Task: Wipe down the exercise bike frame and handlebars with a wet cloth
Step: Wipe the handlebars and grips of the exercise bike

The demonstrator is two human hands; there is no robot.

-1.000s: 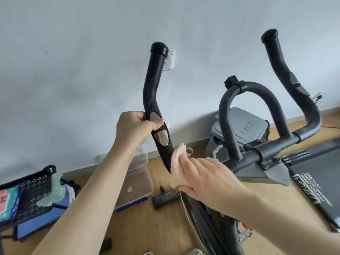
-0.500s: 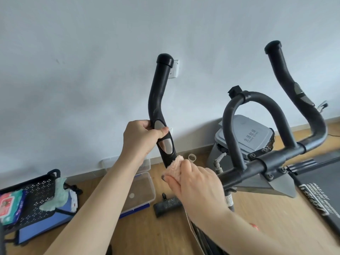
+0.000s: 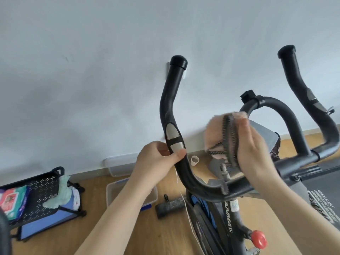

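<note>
Left hand [image 3: 158, 161] grips the left handlebar [image 3: 172, 115] just below its grey sensor pad, right hand [image 3: 253, 151] clutches the pink cloth [image 3: 215, 133] lifted clear of the bar, above the bike frame [image 3: 230, 214], white wall behind.

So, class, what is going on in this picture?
A person is cleaning a black exercise bike. The left hand grips the black left handlebar by its grey sensor pad. The right hand holds a fluffy pink cloth with a dark striped edge, lifted off the bars.
</note>
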